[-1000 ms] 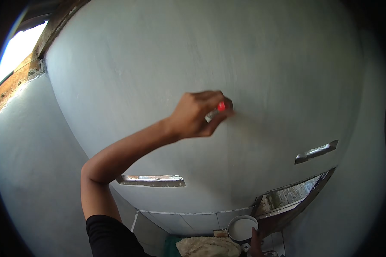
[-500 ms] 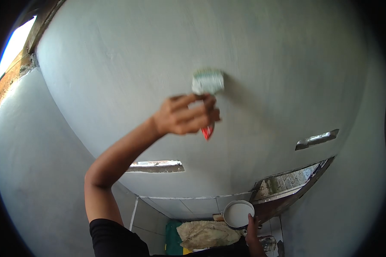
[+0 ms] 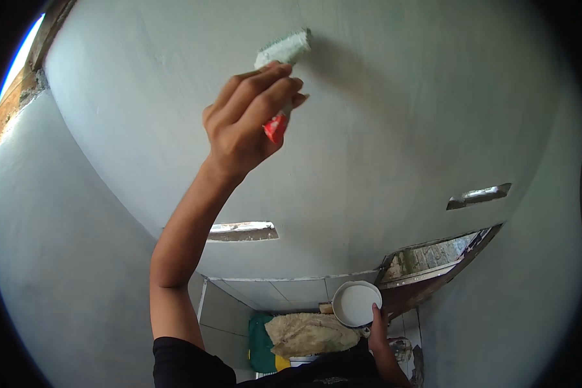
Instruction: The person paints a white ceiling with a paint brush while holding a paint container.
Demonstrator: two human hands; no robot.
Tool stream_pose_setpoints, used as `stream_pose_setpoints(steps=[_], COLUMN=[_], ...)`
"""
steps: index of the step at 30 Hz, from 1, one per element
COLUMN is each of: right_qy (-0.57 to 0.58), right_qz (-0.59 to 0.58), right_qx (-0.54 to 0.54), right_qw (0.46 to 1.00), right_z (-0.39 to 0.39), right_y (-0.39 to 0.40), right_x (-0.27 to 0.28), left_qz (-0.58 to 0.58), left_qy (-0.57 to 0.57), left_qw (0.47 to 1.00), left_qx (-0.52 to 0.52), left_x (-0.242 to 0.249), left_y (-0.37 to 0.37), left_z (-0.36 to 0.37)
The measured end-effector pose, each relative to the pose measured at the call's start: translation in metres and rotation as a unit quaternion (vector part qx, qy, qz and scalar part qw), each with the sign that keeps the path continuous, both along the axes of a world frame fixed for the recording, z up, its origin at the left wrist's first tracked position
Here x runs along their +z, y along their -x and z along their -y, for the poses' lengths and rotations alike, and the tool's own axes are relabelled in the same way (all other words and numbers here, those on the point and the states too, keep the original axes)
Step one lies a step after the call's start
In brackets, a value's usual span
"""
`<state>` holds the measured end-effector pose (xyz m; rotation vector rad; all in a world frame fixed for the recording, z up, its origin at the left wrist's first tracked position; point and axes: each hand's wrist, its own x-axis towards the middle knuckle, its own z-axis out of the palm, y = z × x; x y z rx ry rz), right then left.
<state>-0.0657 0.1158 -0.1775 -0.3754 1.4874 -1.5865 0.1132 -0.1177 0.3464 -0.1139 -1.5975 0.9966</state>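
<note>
My left hand (image 3: 252, 113) is raised high, its fingers closed around a paintbrush (image 3: 283, 50). The brush has a red handle end that shows below my fingers, and its bristles are coated in pale paint. Its bristle tip appears to meet the grey-white wall (image 3: 381, 136), where a shadow spreads to the right. Low on the right, my right hand (image 3: 378, 328) grips a round tub of white paint (image 3: 357, 304), thumb over the rim. The fingers under the tub are hidden.
A narrow slot (image 3: 244, 231) opens in the wall behind my left forearm, another slot (image 3: 478, 196) at right. Below that is a framed opening (image 3: 433, 258). A crumpled tan sack (image 3: 310, 333) and a green item (image 3: 260, 343) lie below, near the tiles (image 3: 291, 292).
My left hand has moved up and slightly left with the paintbrush, which now tilts more to the right. The paint tub stays in my right hand; the view has shifted slightly.
</note>
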Motion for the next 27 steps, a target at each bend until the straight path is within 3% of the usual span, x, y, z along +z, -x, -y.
stream_pose_setpoints(steps=[3, 6, 8, 9, 11, 13, 15, 16, 21, 23, 27], right_qy=[0.021, 0.056, 0.072, 0.070, 0.103, 0.117, 0.112, 0.101, 0.095, 0.082, 0.084], right_qz=[0.032, 0.074, 0.100, 0.107, 0.115, 0.121, 0.100, 0.100, 0.085, 0.078, 0.077], right_qx=[-0.012, -0.007, -0.004, -0.010, 0.001, 0.014, 0.022, 0.020, 0.055, 0.049, 0.074], right_qw=[0.999, 0.996, 0.992, 0.992, 0.988, 0.986, 0.988, 0.990, 0.990, 0.992, 0.991], right_z=[0.004, 0.008, 0.009, 0.009, 0.012, 0.014, 0.013, 0.012, 0.014, 0.017, 0.017], right_y=[-0.006, -0.011, -0.014, -0.015, -0.014, -0.016, -0.022, -0.024, -0.038, -0.043, -0.049], right_x=[0.022, 0.048, 0.063, 0.067, 0.060, 0.061, 0.077, 0.081, 0.085, 0.075, 0.082], left_qz=[0.120, 0.164, 0.128, 0.130, 0.027, 0.009, -0.027, -0.031, 0.038, 0.012, 0.053], left_qy=[-0.018, -0.102, -0.382, -0.403, -0.485, -0.540, -0.671, -0.698, -0.736, -0.786, -0.813], left_qw=[0.991, 0.981, 0.915, 0.905, 0.864, 0.829, 0.714, 0.687, 0.654, 0.595, 0.565], left_qx=[0.047, 0.024, -0.035, -0.039, -0.134, -0.144, -0.197, -0.203, -0.167, -0.169, -0.132], left_x=[-0.055, -0.113, -0.145, -0.162, -0.201, -0.230, -0.247, -0.251, -0.267, -0.280, -0.291], left_y=[-0.005, -0.015, -0.027, -0.032, -0.046, -0.056, -0.062, -0.063, -0.061, -0.053, -0.037], left_z=[0.001, -0.022, -0.039, -0.043, -0.053, -0.074, -0.092, -0.099, -0.104, -0.102, -0.099])
